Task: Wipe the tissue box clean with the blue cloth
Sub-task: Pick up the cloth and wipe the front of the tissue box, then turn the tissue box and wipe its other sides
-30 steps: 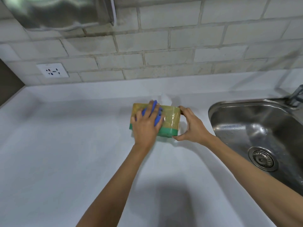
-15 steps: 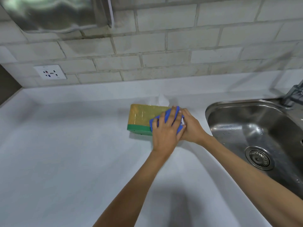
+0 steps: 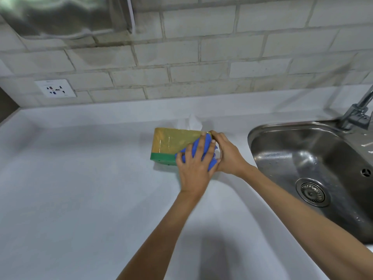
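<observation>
A yellow tissue box (image 3: 171, 141) with a green bottom band lies on the white counter (image 3: 80, 188), a white tissue (image 3: 191, 123) sticking up behind it. My left hand (image 3: 194, 166) presses the blue cloth (image 3: 201, 146) flat against the box's near face at its right end. My right hand (image 3: 226, 153) grips the box's right end, its fingers over the top corner. The cloth shows between and beside my left fingers; the rest is hidden under the palm.
A steel sink (image 3: 302, 164) with a round drain (image 3: 311, 191) lies right of the box, its tap (image 3: 359, 112) at the far right. A brick wall with a white socket (image 3: 55, 88) stands behind. A shiny metal hood (image 3: 60, 15) hangs top left.
My left hand slid the cloth from the box's left part across to its right end, then shifted slightly lower. My right hand stayed on the box's right end.
</observation>
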The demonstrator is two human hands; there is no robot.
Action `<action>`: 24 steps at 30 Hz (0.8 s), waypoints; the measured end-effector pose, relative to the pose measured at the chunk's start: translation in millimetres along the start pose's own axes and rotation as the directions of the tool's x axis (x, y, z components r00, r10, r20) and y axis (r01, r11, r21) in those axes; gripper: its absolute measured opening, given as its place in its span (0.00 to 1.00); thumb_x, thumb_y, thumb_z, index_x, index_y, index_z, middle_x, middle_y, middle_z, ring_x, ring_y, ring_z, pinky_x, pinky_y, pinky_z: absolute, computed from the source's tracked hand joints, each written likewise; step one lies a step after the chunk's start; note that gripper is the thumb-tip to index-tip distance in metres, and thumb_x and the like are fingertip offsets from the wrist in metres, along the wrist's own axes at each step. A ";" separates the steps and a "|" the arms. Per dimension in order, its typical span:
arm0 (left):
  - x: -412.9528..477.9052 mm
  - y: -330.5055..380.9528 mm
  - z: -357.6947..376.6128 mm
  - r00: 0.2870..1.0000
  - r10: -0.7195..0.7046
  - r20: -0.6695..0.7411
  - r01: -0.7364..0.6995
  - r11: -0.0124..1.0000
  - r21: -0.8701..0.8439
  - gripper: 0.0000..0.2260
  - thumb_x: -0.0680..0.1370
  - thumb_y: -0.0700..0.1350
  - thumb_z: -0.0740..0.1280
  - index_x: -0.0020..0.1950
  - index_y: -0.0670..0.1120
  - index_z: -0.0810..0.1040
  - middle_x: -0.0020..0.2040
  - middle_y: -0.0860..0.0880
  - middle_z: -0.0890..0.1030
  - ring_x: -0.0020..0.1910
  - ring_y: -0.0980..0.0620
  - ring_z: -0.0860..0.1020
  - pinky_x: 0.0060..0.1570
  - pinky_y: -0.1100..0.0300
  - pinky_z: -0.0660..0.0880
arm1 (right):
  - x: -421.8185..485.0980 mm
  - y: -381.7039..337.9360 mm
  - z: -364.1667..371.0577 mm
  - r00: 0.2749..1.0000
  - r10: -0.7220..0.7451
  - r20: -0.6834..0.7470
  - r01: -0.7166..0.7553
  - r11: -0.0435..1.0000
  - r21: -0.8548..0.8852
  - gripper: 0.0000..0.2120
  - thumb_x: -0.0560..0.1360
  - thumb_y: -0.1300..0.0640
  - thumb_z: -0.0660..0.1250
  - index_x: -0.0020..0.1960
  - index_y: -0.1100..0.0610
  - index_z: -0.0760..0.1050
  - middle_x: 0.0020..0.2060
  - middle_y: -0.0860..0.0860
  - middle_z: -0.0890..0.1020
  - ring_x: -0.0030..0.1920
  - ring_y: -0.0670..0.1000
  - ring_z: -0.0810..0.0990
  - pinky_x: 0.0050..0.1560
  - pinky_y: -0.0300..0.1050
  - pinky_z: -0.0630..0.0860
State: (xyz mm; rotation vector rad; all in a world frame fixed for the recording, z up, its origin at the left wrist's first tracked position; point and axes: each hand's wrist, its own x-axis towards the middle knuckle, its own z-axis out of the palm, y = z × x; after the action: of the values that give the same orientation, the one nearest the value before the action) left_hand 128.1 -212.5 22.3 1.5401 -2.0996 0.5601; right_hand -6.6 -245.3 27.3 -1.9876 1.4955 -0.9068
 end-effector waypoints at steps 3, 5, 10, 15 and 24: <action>1.5 -18.7 4.7 0.995 -0.058 -0.085 0.058 0.998 -0.006 0.18 0.71 0.58 0.66 0.58 0.53 0.82 0.59 0.49 0.82 0.50 0.45 0.82 0.50 0.48 0.76 | 0.0 0.0 0.7 1.000 -0.017 0.008 0.017 1.000 -0.017 0.44 0.56 0.56 0.79 0.68 0.54 0.62 0.55 0.46 0.70 0.53 0.50 0.74 0.49 0.39 0.70; 8.1 -32.2 6.8 0.964 -0.253 -0.078 0.248 0.966 -0.066 0.19 0.71 0.56 0.70 0.60 0.51 0.81 0.60 0.46 0.82 0.51 0.42 0.81 0.49 0.46 0.74 | 0.2 -0.1 1.7 0.999 -0.032 0.001 0.032 0.999 -0.014 0.45 0.55 0.54 0.79 0.67 0.53 0.62 0.55 0.47 0.70 0.55 0.49 0.73 0.49 0.37 0.68; 19.7 -71.7 6.5 0.721 -0.675 0.158 0.688 0.669 -0.279 0.23 0.78 0.57 0.60 0.72 0.53 0.68 0.73 0.50 0.68 0.64 0.42 0.69 0.57 0.48 0.66 | -2.4 -1.9 3.6 1.000 -0.018 -0.015 0.017 1.000 -0.023 0.44 0.54 0.53 0.79 0.66 0.51 0.63 0.55 0.46 0.70 0.53 0.50 0.73 0.49 0.40 0.71; 14.0 -67.0 -0.4 0.472 -0.823 0.315 0.834 0.300 -0.464 0.22 0.81 0.56 0.55 0.74 0.53 0.64 0.74 0.47 0.64 0.67 0.41 0.64 0.61 0.44 0.67 | -15.8 -22.8 13.9 0.973 -0.182 -0.145 0.133 0.946 -0.296 0.46 0.50 0.50 0.77 0.66 0.55 0.67 0.54 0.52 0.74 0.55 0.52 0.73 0.59 0.46 0.70; -15.3 -28.8 -19.9 0.250 -0.630 0.735 0.693 -0.414 -0.590 0.33 0.70 0.62 0.68 0.70 0.48 0.67 0.66 0.42 0.72 0.62 0.44 0.75 0.62 0.47 0.73 | -30.7 -57.6 53.1 0.870 -0.447 -0.207 0.190 0.692 -0.697 0.35 0.51 0.48 0.79 0.57 0.55 0.80 0.50 0.60 0.83 0.52 0.59 0.82 0.58 0.51 0.71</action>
State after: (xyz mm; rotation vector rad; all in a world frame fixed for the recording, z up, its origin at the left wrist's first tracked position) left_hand 162.2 -197.5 30.6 1.5141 -0.4592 -1.1603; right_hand 64.3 -200.1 27.1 -2.7996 1.8946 -1.0224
